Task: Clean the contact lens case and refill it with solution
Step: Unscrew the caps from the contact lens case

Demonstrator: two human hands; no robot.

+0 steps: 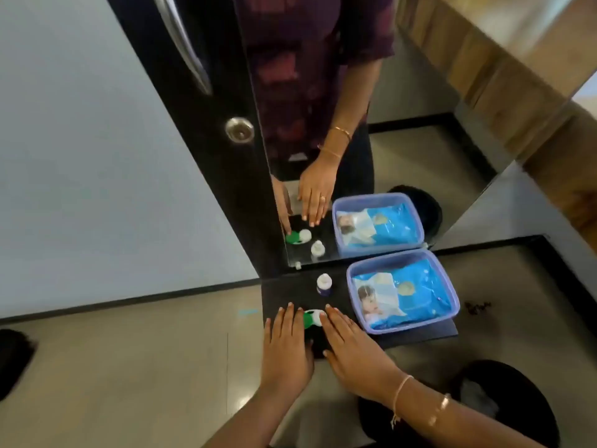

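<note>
Down on the black shelf [284, 289] under the mirror [403, 140], the lens case [312, 318] lies near the front edge, one cap green and the other white, both screwed on. The left hand [286, 337] lies flat on the shelf just beside the green cap, fingers straight and slightly spread, holding nothing. The right hand [350, 342] lies flat on the other side, against the white cap, fingers straight and close together, also holding nothing. Whether either hand actually touches the case is hard to tell, but the case sits between them. Two thin bracelets [400, 396] circle the right wrist.

Behind the case, nearer the mirror, a small white bottle [324, 285] with a dark label stands upright, apart from both hands. To its right sits a lidless blue plastic box [392, 259] holding a blue packet of wipes [410, 292]; the box is near the right hand but does not touch it. Nothing lies between the hands and the bottle.

The mirror repeats the case, bottle, box and hands. Left of it stands a dark door with a round metal knob [239, 130] and a long curved handle [184, 43]. On the tiled floor below the shelf's right side is a dark round object [504, 402], too blurred to name.
</note>
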